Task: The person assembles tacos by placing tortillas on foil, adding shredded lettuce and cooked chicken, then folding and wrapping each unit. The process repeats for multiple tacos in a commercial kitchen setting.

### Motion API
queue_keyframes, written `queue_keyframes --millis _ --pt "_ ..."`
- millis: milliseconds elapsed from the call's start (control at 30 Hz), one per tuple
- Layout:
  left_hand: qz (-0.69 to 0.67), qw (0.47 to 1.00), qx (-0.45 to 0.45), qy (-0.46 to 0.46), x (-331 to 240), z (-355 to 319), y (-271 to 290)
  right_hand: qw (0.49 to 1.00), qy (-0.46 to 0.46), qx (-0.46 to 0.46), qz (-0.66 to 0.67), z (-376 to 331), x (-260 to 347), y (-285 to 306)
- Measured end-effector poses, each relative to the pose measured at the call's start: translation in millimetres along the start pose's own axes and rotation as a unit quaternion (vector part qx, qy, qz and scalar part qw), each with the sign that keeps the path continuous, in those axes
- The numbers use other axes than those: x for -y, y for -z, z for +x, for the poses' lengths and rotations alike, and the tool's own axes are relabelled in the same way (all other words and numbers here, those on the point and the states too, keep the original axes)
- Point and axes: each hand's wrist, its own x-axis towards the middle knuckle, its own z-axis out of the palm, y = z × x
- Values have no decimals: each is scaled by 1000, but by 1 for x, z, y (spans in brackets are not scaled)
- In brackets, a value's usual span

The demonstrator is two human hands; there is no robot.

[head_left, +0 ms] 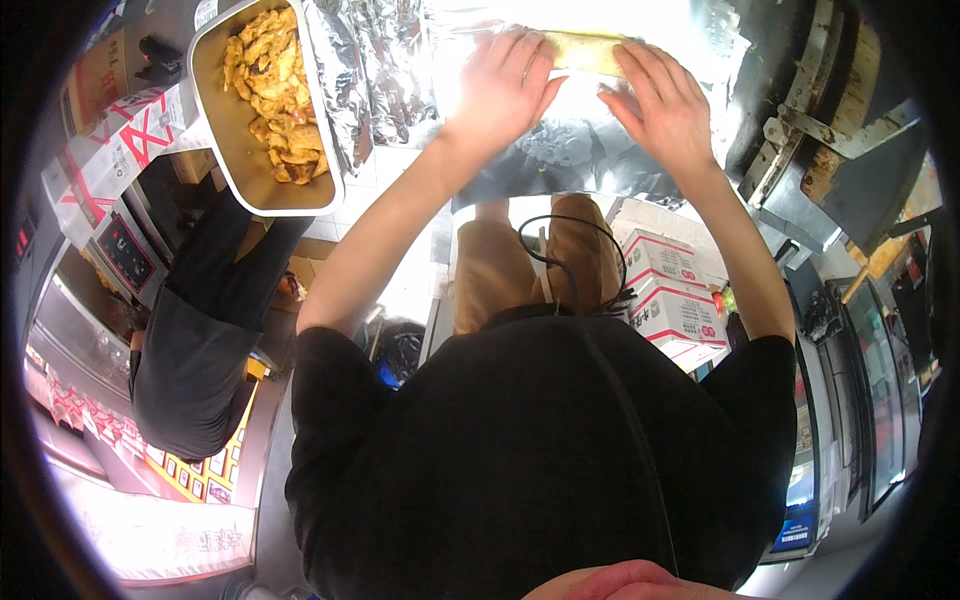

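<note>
Wrap [585, 52] on foil-covered counter [560, 150], cramped kitchen.

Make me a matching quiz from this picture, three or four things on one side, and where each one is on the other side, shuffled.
Things:
1. left hand
2. right hand
3. metal tray of fried pieces
4. stacked white boxes

Places:
A. below the counter edge, beside the person's right leg
B. on the left end of the pale rolled wrap
C. at the far left of the counter, beside the crumpled foil
D. on the right end of the pale rolled wrap

Pairs: 1-B, 2-D, 3-C, 4-A
</note>
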Motion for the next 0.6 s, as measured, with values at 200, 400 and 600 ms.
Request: queue_keyframes --millis 200,400,600 --pt "102 993 6 -53 16 -8 -30 989 108 101 -26 18 -40 12" --pt "17 986 163 -43 28 -23 -16 993 80 90 7 -8 0 5" --pt "33 991 -35 -121 25 -79 0 994 -84 -64 31 -77 142 -50"
